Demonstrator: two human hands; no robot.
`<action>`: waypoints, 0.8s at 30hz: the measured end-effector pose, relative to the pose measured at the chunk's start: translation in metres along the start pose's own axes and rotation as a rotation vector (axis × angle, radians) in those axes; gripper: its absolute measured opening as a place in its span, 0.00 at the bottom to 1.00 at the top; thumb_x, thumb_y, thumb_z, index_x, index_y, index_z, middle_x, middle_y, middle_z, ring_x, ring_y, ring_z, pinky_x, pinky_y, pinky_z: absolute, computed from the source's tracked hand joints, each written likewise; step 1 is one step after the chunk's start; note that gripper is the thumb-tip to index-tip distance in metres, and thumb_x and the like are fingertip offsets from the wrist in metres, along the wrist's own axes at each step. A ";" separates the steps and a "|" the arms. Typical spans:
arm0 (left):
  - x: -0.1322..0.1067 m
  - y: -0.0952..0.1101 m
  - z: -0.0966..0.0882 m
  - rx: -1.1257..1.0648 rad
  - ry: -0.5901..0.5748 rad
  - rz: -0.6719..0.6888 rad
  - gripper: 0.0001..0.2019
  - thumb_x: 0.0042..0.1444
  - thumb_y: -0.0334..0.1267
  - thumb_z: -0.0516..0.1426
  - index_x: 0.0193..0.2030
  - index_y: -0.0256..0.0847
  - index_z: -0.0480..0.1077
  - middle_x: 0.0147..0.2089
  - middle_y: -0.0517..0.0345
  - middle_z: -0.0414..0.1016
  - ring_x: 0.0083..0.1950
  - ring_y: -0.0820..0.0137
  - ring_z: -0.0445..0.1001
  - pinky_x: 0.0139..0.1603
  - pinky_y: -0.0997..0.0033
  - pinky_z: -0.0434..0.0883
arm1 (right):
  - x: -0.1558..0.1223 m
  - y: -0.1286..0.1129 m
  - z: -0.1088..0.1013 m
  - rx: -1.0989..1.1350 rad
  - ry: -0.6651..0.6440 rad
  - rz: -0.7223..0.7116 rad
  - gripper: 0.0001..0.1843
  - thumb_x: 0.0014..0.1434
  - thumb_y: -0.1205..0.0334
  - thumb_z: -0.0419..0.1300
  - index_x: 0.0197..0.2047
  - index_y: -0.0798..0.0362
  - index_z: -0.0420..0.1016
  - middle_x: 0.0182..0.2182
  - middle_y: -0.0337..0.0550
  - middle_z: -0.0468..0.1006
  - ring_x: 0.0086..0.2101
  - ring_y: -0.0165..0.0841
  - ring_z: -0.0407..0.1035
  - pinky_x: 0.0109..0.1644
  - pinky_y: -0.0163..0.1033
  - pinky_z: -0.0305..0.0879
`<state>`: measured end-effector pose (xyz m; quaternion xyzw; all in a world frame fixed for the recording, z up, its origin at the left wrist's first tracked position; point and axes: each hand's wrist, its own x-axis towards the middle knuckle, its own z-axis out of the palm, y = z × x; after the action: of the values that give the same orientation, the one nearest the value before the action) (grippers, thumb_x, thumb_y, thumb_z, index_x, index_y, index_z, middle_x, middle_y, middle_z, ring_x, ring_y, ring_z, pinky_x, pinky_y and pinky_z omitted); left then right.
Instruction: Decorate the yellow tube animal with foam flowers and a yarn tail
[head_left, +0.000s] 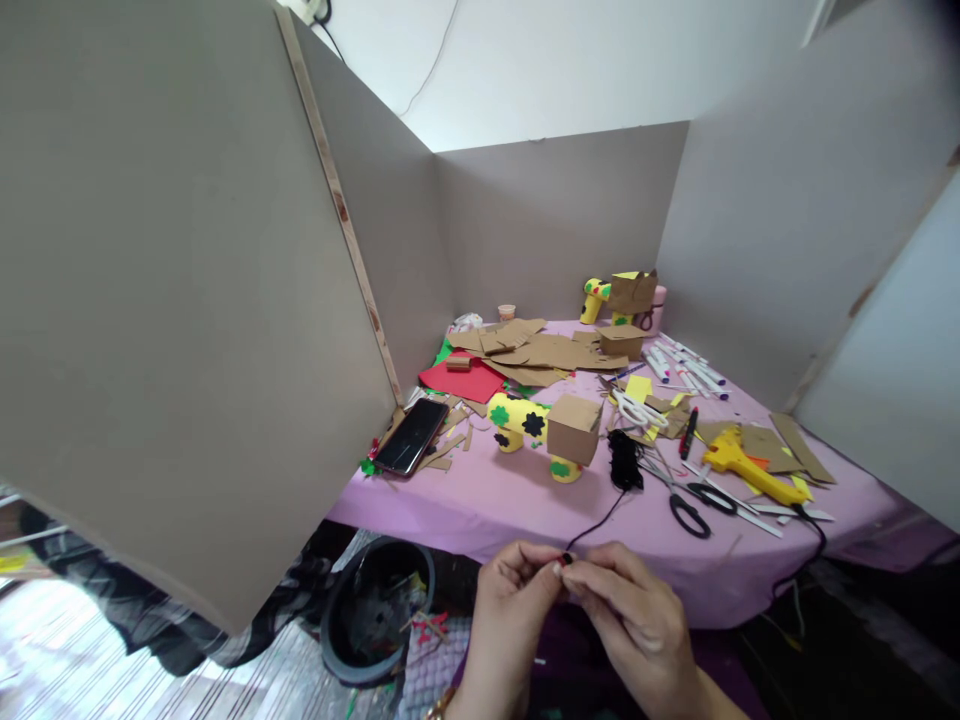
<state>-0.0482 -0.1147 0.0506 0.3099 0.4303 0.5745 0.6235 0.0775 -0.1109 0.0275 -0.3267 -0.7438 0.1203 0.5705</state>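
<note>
Both hands meet in front of the table's near edge. My left hand (517, 590) and my right hand (626, 605) are closed, their fingertips pinching a small black and red piece (567, 559) too small to make out fully. From it a strand of black yarn (596, 524) runs up to a black yarn bundle (625, 462) on the table. Beyond the hands stands a yellow tube figure (517, 414) with green and black flower shapes on it. A small cardboard box (574, 430) is fixed at its right end.
Black-handled scissors (688, 508) and a yellow glue gun (750, 468) lie at right, with markers (694, 372) behind. A phone (412, 437) rests at left. Cardboard sheets (555, 352), red sheet (459, 380) and another yellow figure (595, 300) are farther back. A bucket (375, 610) stands below.
</note>
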 end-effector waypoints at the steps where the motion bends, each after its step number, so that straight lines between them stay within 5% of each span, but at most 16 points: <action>1: 0.000 -0.001 0.000 -0.038 -0.002 -0.012 0.08 0.39 0.33 0.67 0.25 0.35 0.73 0.24 0.59 0.76 0.26 0.76 0.71 0.30 0.79 0.67 | -0.001 0.000 0.001 -0.046 0.015 -0.069 0.09 0.58 0.73 0.56 0.39 0.53 0.75 0.26 0.42 0.71 0.25 0.29 0.69 0.27 0.31 0.65; 8: 0.000 -0.004 -0.002 -0.275 -0.021 -0.136 0.11 0.36 0.32 0.69 0.27 0.36 0.72 0.26 0.56 0.77 0.27 0.75 0.72 0.31 0.79 0.68 | -0.004 0.000 0.004 -0.132 0.056 -0.131 0.07 0.58 0.74 0.55 0.37 0.56 0.73 0.26 0.45 0.73 0.26 0.31 0.71 0.29 0.31 0.67; 24: 0.000 -0.002 -0.002 -0.384 0.011 -0.157 0.15 0.37 0.28 0.67 0.33 0.36 0.70 0.30 0.57 0.75 0.30 0.75 0.73 0.35 0.79 0.69 | -0.014 0.002 0.008 0.016 -0.081 0.115 0.07 0.60 0.70 0.52 0.31 0.50 0.65 0.24 0.39 0.69 0.25 0.30 0.66 0.30 0.33 0.63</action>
<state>-0.0492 -0.1148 0.0476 0.1476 0.3390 0.5972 0.7118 0.0724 -0.1165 0.0133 -0.3592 -0.7453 0.1721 0.5347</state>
